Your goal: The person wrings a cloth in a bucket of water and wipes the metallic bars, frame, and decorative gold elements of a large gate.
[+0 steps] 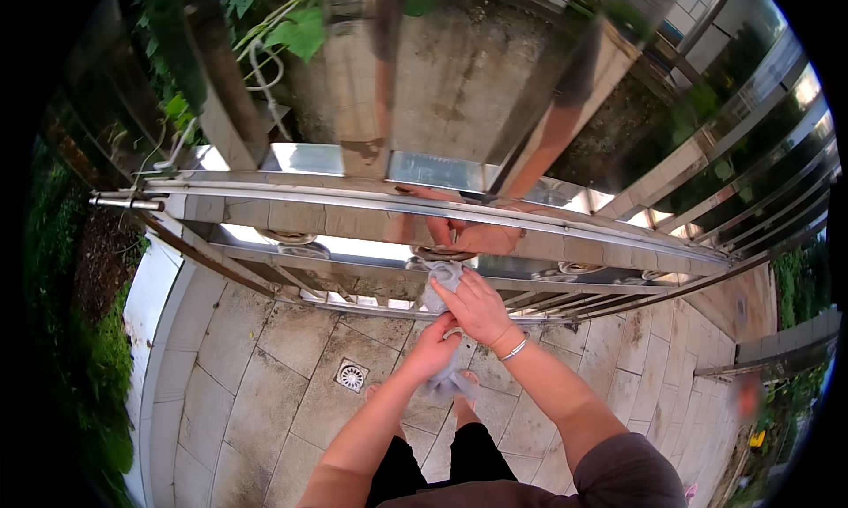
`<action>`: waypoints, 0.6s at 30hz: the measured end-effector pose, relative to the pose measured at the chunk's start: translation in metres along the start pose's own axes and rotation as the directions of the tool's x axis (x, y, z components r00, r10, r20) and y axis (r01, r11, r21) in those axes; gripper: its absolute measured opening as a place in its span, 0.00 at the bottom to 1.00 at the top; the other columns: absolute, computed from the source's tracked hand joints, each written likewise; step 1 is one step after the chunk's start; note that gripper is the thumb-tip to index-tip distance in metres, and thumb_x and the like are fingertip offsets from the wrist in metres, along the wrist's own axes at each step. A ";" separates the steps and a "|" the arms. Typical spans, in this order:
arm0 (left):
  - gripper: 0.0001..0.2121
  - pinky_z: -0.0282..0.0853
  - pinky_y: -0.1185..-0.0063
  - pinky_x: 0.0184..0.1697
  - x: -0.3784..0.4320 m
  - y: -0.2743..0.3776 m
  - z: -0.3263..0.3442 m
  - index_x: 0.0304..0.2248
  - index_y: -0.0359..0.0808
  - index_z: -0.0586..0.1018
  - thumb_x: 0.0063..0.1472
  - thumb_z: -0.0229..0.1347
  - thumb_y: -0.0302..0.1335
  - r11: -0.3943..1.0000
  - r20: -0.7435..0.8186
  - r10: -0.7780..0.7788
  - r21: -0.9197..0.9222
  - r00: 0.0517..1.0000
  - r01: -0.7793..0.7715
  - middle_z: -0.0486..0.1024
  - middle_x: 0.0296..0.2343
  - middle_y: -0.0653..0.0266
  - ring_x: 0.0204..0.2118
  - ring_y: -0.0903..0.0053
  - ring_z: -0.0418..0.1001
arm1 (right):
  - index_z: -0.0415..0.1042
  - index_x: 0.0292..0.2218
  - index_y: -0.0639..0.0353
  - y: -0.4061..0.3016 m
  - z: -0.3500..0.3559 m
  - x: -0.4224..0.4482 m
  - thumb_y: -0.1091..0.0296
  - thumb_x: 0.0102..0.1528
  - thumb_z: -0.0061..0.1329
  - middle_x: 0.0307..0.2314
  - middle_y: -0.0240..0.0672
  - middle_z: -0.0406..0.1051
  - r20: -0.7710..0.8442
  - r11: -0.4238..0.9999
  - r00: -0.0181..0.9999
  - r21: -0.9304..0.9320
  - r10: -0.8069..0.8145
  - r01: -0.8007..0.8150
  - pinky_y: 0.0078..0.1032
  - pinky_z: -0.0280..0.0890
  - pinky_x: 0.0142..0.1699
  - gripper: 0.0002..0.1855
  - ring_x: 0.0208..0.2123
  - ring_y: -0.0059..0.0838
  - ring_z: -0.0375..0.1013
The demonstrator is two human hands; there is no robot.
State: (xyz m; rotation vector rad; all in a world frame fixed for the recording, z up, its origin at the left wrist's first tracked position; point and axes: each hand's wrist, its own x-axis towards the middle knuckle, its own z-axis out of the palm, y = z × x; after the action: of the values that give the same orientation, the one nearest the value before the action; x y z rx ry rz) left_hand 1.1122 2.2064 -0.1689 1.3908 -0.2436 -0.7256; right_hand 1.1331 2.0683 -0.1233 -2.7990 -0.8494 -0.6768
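Note:
A grey cloth [445,284] is bunched against the lower rail of a shiny metal railing [371,206], just below a ring ornament [434,251]. My right hand [478,308] lies over this bunched part, its fingers pressed along it. Close below, my left hand [432,350] has its fingers curled around the cloth. The loose end hangs beneath that hand, over my feet. A bracelet circles my right wrist. Part of the cloth is hidden behind my fingers, and the polished metal mirrors my arms.
More ring ornaments [303,248] line the railing. Stained floor tiles [265,375] surround a round-slotted floor drain [352,374] at my left. A white-topped low wall [149,296] runs along the left side. Vine leaves [301,34] and a cord hang at the bars' upper left.

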 end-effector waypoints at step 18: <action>0.20 0.61 0.81 0.42 0.063 0.017 0.077 0.47 0.37 0.63 0.53 0.43 0.21 0.979 0.227 0.016 0.193 0.974 -0.061 0.68 0.41 0.62 0.41 0.76 0.66 | 0.57 0.50 0.61 0.019 -0.031 -0.097 0.70 0.43 0.46 0.38 0.50 0.60 -0.406 0.523 0.490 -0.036 0.771 -0.852 0.39 0.50 0.52 0.31 0.43 0.50 0.58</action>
State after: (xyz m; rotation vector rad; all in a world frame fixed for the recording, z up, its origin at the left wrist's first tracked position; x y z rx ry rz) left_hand 1.1227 2.1076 -0.1536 1.4882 -0.5328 -0.8446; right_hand 1.0608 1.9965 -0.1401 -2.6466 0.7012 -1.0383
